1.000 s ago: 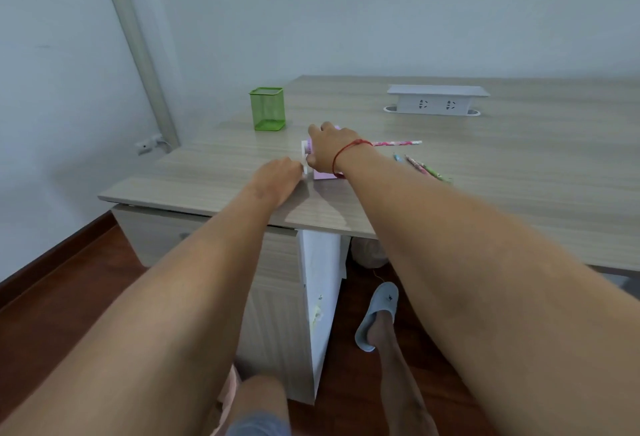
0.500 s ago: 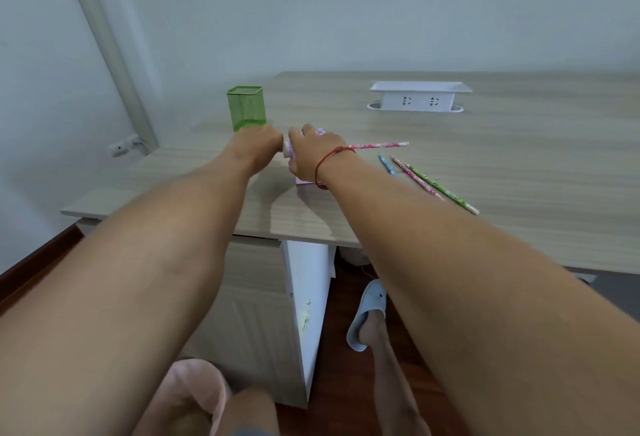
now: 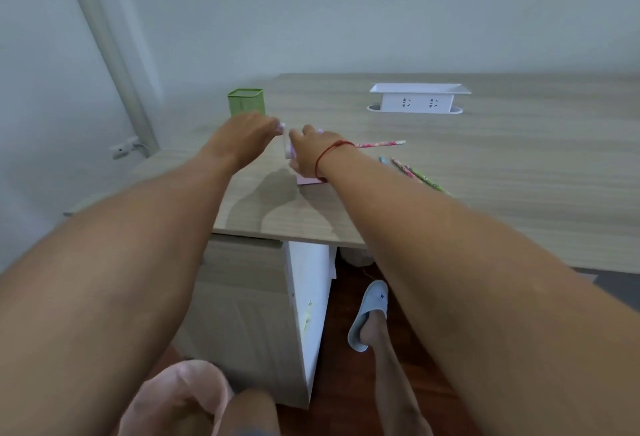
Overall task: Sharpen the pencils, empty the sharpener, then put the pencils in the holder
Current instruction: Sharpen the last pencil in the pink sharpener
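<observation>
Both bare arms reach forward over the near edge of the wooden bench [image 3: 485, 165]. The right hand [image 3: 308, 153], with a red string [image 3: 329, 155] around its wrist, lies over the top of the pink and white sharpener [image 3: 286, 146] with its fingers curled down around it, so that most of the body is hidden; only a white edge on the left and a strip of pink base below the wrist show. The left hand [image 3: 242, 134] comes in from the other side, fingers bent, their tips closing on the small white part at the sharpener's left end, though motion blur hides the exact grip. A pink patterned pencil [image 3: 379, 143] sticks out sideways from behind the right hand and points right, its near end hidden by the hand. A few more pencils [image 3: 415, 172] lie loose on the bench just right of the right forearm, partly covered by it. The green mesh holder [image 3: 246, 103] stands upright just behind the left hand, towards the far left corner. Further back and to the right sits a white socket box [image 3: 419, 99]. Under the bench a foot in a pale slipper [image 3: 369, 314] rests on the dark wooden floor, and something pink and rounded [image 3: 176, 397] shows at the bottom edge.
</observation>
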The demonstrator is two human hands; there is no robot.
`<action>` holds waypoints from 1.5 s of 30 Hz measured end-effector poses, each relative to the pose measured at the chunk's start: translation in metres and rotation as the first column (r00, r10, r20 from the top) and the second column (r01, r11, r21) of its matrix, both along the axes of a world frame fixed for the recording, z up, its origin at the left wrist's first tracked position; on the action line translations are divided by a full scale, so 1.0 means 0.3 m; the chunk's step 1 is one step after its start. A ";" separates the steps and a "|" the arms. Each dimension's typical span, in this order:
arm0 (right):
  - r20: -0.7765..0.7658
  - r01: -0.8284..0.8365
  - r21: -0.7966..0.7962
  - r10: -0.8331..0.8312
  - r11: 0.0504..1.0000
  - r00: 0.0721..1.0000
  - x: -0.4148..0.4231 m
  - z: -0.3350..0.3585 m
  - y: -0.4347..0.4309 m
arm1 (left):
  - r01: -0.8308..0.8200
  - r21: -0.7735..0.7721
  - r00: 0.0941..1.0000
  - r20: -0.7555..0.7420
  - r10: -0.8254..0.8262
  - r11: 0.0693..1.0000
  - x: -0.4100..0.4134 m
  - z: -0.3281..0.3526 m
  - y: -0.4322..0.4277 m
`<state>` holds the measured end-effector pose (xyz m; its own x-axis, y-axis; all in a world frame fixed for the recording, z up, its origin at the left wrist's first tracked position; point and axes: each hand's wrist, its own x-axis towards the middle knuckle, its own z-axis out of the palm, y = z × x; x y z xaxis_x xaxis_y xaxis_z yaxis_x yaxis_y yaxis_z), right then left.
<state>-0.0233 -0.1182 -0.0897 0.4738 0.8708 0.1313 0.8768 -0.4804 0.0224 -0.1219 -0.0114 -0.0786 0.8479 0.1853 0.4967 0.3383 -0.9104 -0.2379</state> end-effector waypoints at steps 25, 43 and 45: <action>-0.001 -0.065 0.036 0.065 0.997 0.998 0.026 -0.002 0.001 | -0.230 -0.218 0.920 -0.366 0.139 0.949 0.026 -0.145 -0.053; 0.019 -0.069 0.122 0.068 0.990 0.998 0.046 -0.027 -0.012 | -0.188 -0.322 0.981 -0.098 0.165 0.928 0.001 -0.199 -0.101; 0.042 -0.077 0.129 0.072 0.989 0.997 0.046 -0.036 -0.015 | -0.204 -0.316 0.978 -0.112 0.177 0.926 0.004 -0.202 -0.098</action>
